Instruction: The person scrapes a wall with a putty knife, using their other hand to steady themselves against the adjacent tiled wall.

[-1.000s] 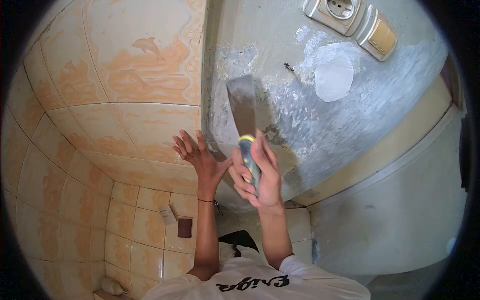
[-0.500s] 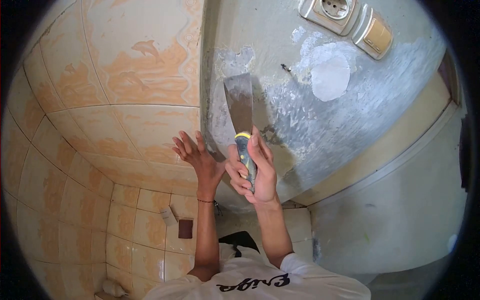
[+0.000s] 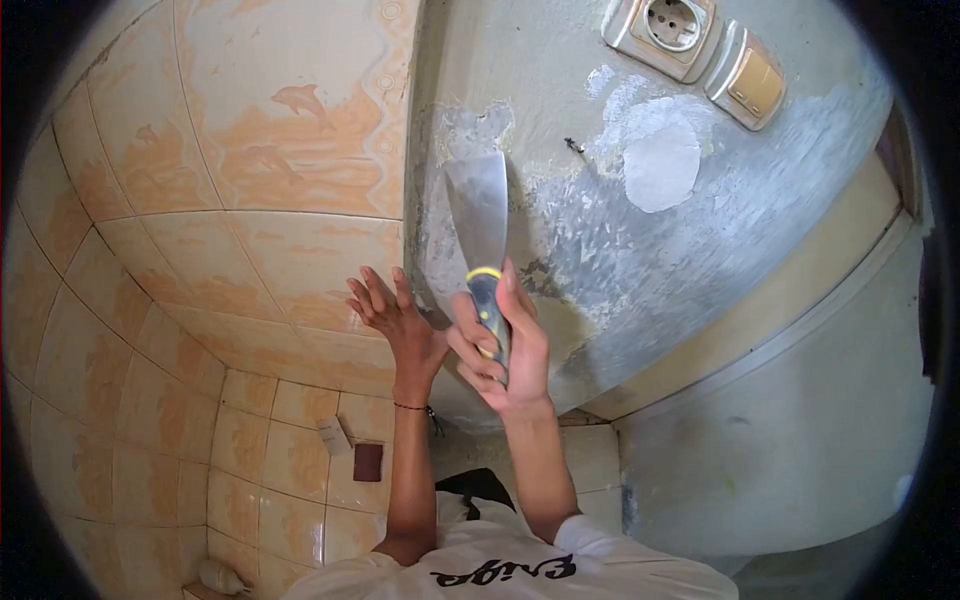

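My right hand (image 3: 505,345) is wrapped round the dark handle of a putty knife (image 3: 480,212), which has a yellow band where handle meets blade. The wide metal blade points up the grey wall (image 3: 600,250), its edge at a rough, flaking patch (image 3: 475,130) beside the tiles. To the left, my left hand (image 3: 400,325) rests with fingers spread against the tiled wall (image 3: 310,255), near the corner where tile meets plaster. A dark cord bracelet (image 3: 412,406) circles the left wrist.
A socket (image 3: 672,25) and a switch (image 3: 750,78) are mounted at upper right. Below them are a white filler patch (image 3: 662,168) and a small dark stub (image 3: 573,145) on the wall. A brown square pad (image 3: 368,462) and a pale piece (image 3: 334,435) lie on the floor tiles.
The putty knife's blade has tilted slightly and now catches more light, with its shadow on the wall narrower. My left hand stays in place on the tiles.
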Demonstrator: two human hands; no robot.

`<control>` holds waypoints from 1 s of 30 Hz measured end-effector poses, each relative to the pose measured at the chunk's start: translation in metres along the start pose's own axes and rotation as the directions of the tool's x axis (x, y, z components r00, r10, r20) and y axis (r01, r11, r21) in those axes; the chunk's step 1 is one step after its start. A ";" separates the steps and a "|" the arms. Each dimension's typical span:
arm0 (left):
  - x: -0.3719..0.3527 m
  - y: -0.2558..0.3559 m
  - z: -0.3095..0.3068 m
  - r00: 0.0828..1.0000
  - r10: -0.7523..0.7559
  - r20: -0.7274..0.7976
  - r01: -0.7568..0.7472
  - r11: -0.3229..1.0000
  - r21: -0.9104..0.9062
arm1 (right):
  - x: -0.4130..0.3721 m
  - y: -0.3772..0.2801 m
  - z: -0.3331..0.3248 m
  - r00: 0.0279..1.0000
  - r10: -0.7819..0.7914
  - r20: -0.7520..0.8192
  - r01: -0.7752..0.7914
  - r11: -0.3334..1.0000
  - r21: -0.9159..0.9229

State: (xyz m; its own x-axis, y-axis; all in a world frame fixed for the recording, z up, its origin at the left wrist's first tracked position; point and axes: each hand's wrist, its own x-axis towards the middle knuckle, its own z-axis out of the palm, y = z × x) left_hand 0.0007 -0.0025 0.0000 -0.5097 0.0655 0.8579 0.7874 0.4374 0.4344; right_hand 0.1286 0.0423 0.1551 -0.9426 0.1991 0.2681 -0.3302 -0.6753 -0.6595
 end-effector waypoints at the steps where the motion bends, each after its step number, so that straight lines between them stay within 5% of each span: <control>1: 0.000 -0.002 0.002 1.000 0.007 -0.010 -0.006 1.000 0.005 | 0.004 0.000 0.003 1.000 -0.002 -0.005 0.002 1.000 0.001; 8: -0.001 -0.005 0.006 0.999 0.029 -0.035 -0.028 0.999 0.031 | -0.012 -0.003 0.011 1.000 0.026 0.009 -0.027 0.991 0.130; 30: -0.001 -0.007 0.008 0.999 0.014 -0.040 -0.013 0.999 0.040 | -0.020 0.000 0.025 1.000 -0.008 -0.027 0.010 0.998 0.068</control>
State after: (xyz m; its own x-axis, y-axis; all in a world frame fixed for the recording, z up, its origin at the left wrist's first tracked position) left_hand -0.0077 0.0019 -0.0061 -0.4841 0.0354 0.8743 0.7791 0.4722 0.4123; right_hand 0.1488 0.0204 0.1673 -0.9410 0.2234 0.2542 -0.3351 -0.7203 -0.6073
